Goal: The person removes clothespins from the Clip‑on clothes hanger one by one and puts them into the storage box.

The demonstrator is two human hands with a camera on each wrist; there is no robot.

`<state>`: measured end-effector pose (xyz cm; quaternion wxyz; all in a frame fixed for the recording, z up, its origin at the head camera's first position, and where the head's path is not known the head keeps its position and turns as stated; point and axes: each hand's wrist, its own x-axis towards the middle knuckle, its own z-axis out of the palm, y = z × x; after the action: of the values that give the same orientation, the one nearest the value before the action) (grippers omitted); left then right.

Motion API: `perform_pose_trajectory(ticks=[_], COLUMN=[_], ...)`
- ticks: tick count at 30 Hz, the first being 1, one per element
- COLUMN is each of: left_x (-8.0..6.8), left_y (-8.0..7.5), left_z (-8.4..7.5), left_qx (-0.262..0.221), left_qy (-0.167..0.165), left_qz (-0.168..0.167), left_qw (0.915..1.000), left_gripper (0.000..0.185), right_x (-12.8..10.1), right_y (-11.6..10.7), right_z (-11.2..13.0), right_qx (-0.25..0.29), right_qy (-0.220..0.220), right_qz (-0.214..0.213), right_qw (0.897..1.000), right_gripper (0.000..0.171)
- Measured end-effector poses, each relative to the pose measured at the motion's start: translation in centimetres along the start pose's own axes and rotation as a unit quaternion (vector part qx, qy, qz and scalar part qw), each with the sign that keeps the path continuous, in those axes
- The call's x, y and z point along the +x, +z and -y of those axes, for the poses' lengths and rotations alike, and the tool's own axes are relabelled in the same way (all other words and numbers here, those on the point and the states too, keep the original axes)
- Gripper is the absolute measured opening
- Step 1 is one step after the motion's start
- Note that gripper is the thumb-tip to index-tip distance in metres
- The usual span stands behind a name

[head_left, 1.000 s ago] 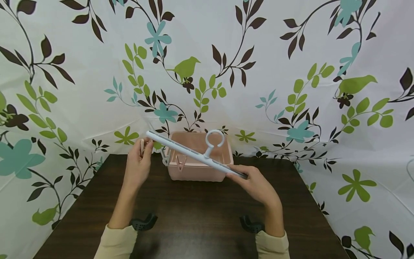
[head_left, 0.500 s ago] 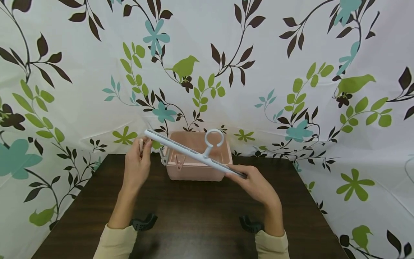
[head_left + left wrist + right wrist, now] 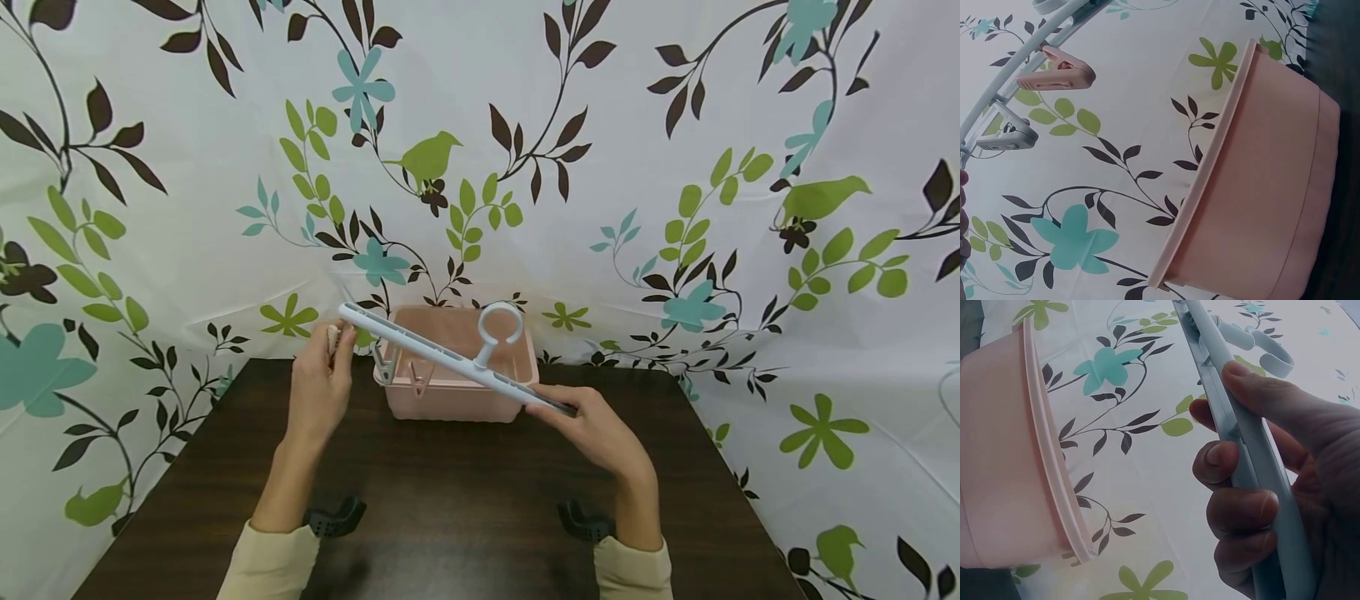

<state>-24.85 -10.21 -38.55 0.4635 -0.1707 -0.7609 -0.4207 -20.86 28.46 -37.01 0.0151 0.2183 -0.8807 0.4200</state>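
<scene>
A light blue plastic hanger [image 3: 427, 343] with a ring-shaped hook [image 3: 486, 323] is held up in the air, tilted down to the right. My right hand [image 3: 592, 425] grips its lower right end; in the right wrist view the fingers curl around the bar. My left hand [image 3: 318, 383], at the raised left end, pinches a small pale clip-like piece [image 3: 332, 339] between thumb and fingers. From the bar hang a pink clip [image 3: 1057, 72] and a grey clip [image 3: 1010, 134]. In the left wrist view only fingertips show at the left edge.
Behind the hanger, a pink plastic bin [image 3: 453, 408] stands at the back of the dark wooden table [image 3: 450, 492]. A white cloth [image 3: 525, 233] with leaf and bird prints hangs behind and at the sides. Dark wrist mounts [image 3: 337, 518] sit by the sleeves.
Both hands keep hold at the same ends, and the hanger stays almost still, with only a slight shift of the hook. The bin has not moved.
</scene>
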Motion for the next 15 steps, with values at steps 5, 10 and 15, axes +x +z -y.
perform_pose_trajectory(ticks=[5,10,15], left_x=[-0.27,-0.5,-0.58], left_y=[0.18,0.37,0.49], left_z=[0.2,0.5,0.72], left_qx=[0.027,0.064,0.096], left_qy=[0.014,0.027,0.04], left_qz=[-0.013,-0.031,-0.04], left_qw=[0.9995,0.9971,0.9937], left_gripper=[0.012,0.016,0.018], right_x=[-0.11,-0.05,-0.05], right_y=[0.05,0.07,0.19], right_z=[0.22,0.17,0.3], right_qx=[0.001,0.0,0.006], right_qy=[0.005,0.0,-0.004], right_qz=[-0.001,0.005,0.003], right_qw=[1.0,1.0,1.0], right_gripper=[0.044,0.044,0.042])
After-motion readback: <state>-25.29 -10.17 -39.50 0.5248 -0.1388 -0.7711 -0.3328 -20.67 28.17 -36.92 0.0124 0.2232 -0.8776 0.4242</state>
